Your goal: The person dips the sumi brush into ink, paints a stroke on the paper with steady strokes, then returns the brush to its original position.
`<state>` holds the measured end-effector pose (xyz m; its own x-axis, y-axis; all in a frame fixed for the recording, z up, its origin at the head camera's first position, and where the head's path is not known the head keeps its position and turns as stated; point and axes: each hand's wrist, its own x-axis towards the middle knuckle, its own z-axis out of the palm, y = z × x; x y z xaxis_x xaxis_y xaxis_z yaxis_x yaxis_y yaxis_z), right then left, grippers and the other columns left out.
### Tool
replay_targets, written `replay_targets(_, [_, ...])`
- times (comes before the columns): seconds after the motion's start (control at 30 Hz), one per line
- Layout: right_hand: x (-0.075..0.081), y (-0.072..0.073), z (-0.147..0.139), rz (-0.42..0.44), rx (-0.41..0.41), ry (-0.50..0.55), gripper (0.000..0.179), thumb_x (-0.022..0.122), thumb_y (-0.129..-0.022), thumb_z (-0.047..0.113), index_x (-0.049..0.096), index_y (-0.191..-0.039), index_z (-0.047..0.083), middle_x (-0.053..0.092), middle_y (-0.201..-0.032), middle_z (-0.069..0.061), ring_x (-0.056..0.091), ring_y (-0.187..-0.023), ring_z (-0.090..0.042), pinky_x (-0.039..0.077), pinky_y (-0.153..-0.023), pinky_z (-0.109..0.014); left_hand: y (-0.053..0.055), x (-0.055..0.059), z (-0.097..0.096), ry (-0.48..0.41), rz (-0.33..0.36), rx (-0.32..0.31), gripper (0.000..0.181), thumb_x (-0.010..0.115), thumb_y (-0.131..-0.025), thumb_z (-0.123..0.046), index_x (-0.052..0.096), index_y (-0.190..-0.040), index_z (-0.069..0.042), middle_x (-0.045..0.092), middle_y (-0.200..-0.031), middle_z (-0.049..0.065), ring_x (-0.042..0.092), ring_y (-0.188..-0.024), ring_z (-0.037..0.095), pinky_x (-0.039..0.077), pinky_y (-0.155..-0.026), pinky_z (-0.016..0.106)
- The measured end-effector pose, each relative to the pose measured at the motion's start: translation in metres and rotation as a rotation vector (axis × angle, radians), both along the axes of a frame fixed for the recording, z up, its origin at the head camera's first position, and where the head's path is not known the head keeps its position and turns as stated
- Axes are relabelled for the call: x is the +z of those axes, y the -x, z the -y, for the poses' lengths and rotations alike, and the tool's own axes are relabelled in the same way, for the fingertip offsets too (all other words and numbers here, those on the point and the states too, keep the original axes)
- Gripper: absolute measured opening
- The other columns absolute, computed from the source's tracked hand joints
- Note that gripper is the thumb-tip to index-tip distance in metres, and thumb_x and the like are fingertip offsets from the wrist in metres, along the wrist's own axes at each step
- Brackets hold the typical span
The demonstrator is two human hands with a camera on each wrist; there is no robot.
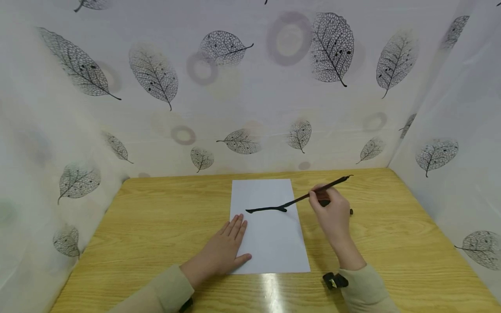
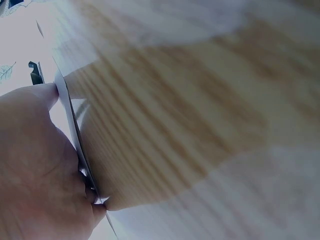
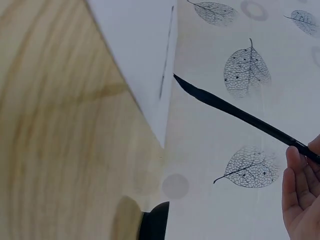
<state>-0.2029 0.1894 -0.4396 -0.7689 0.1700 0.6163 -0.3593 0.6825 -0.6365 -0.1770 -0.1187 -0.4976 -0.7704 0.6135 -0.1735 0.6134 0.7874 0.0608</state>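
A white sheet of paper [image 1: 270, 243] lies on the wooden table, with one black horizontal stroke [image 1: 263, 209] across its upper half. My right hand [image 1: 332, 213] pinches a dark calligraphy brush [image 1: 301, 198], which slants down toward the stroke's right end. Seen from the right wrist, the inked tip of the brush [image 3: 200, 94] appears raised off the paper [image 3: 135, 45]. My left hand [image 1: 225, 250] rests on the paper's left edge, fingers extended and thumb spread. A black object [image 1: 324, 203] is mostly hidden behind my right hand.
The wood-grain table [image 1: 156, 226] surrounds the paper. A pale cloth with leaf prints [image 1: 250, 104] hangs at the back and both sides. A black strapped device [image 1: 335, 281] sits at my right wrist. Part of a rounded black object [image 3: 155, 221] shows low in the right wrist view.
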Motion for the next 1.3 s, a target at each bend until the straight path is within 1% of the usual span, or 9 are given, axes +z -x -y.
replay_targets(0.03, [0.002, 0.0, 0.0, -0.011, 0.005, 0.019, 0.007, 0.076, -0.093, -0.002, 0.074, -0.1, -0.003, 0.079, -0.091, -0.018, 0.074, -0.078, -0.02, 0.049, -0.074, -0.004, 0.0, 0.001, 0.0, -0.003, 0.006, 0.001, 0.091, 0.047, -0.107, -0.063, 0.024, -0.167, 0.002, 0.015, -0.177, 0.023, 0.018, -0.166, 0.037, 0.026, -0.133, 0.05])
replay_targets(0.17, [0.008, -0.001, -0.001, -0.051, 0.018, 0.069, 0.006, 0.075, -0.092, -0.005, 0.075, -0.098, -0.004, 0.078, -0.091, -0.018, 0.063, -0.081, 0.009, 0.052, -0.073, -0.006, -0.004, 0.012, -0.002, -0.007, 0.03, 0.015, 0.089, 0.049, -0.108, -0.059, 0.024, -0.167, 0.003, 0.016, -0.177, 0.023, 0.019, -0.166, 0.037, 0.026, -0.133, 0.051])
replay_targets(0.23, [0.011, -0.001, -0.003, -0.072, 0.023, 0.077, 0.006, 0.075, -0.092, -0.005, 0.075, -0.098, -0.005, 0.078, -0.091, -0.018, 0.058, -0.082, 0.018, 0.054, -0.073, -0.009, -0.005, 0.016, -0.003, -0.008, 0.034, 0.02, 0.089, 0.05, -0.108, -0.058, 0.025, -0.166, 0.004, 0.017, -0.177, 0.023, 0.02, -0.165, 0.036, 0.027, -0.133, 0.05])
replay_targets(0.57, [0.021, -0.004, -0.011, -0.146, 0.033, 0.078, 0.007, 0.073, -0.093, -0.008, 0.075, -0.1, -0.006, 0.077, -0.092, -0.02, 0.057, -0.086, 0.021, 0.047, -0.081, -0.002, -0.007, 0.019, -0.003, 0.011, 0.032, 0.013, 0.088, 0.05, -0.108, -0.059, 0.025, -0.167, 0.002, 0.019, -0.177, 0.021, 0.02, -0.166, 0.035, 0.028, -0.133, 0.049])
replay_targets(0.77, [0.026, -0.006, -0.015, -0.207, 0.013, 0.045, 0.009, 0.074, -0.093, -0.007, 0.077, -0.1, -0.004, 0.078, -0.091, -0.02, 0.056, -0.089, 0.023, 0.047, -0.082, -0.005, -0.006, 0.019, -0.003, 0.003, 0.026, 0.013, 0.089, 0.05, -0.107, -0.06, 0.025, -0.167, 0.002, 0.018, -0.177, 0.021, 0.021, -0.166, 0.034, 0.028, -0.133, 0.049])
replay_targets(1.0, [0.029, -0.009, -0.018, -0.273, 0.017, -0.013, 0.014, 0.074, -0.09, -0.008, 0.079, -0.102, -0.002, 0.079, -0.092, -0.018, 0.055, -0.093, 0.022, 0.044, -0.084, -0.004, -0.005, 0.017, -0.002, -0.003, 0.028, 0.013, 0.089, 0.049, -0.108, -0.059, 0.024, -0.167, 0.002, 0.018, -0.177, 0.021, 0.02, -0.166, 0.034, 0.028, -0.133, 0.049])
replay_targets(1.1, [0.03, -0.009, -0.021, -0.311, 0.029, -0.047, 0.015, 0.073, -0.09, -0.008, 0.078, -0.103, -0.004, 0.079, -0.094, -0.019, 0.058, -0.095, 0.018, 0.045, -0.087, -0.004, -0.005, 0.017, -0.002, -0.005, 0.027, 0.013, 0.088, 0.049, -0.108, -0.059, 0.024, -0.167, 0.003, 0.018, -0.177, 0.022, 0.02, -0.166, 0.035, 0.028, -0.133, 0.049])
replay_targets(1.17, [0.03, -0.009, -0.023, -0.345, 0.04, -0.076, 0.014, 0.072, -0.09, -0.007, 0.077, -0.103, -0.004, 0.079, -0.094, -0.019, 0.065, -0.092, 0.008, 0.045, -0.089, -0.004, -0.004, 0.016, -0.002, -0.004, 0.024, 0.012, 0.088, 0.049, -0.108, -0.059, 0.025, -0.167, 0.003, 0.018, -0.177, 0.022, 0.02, -0.166, 0.035, 0.028, -0.133, 0.049])
replay_targets(1.3, [0.029, -0.008, -0.027, -0.432, 0.07, -0.127, 0.014, 0.069, -0.091, 0.001, 0.077, -0.101, -0.005, 0.078, -0.093, -0.02, 0.072, -0.083, -0.024, 0.045, -0.093, -0.003, -0.003, 0.014, -0.002, 0.01, 0.018, 0.011, 0.089, 0.048, -0.108, -0.06, 0.024, -0.167, 0.002, 0.017, -0.177, 0.022, 0.019, -0.166, 0.035, 0.027, -0.133, 0.049])
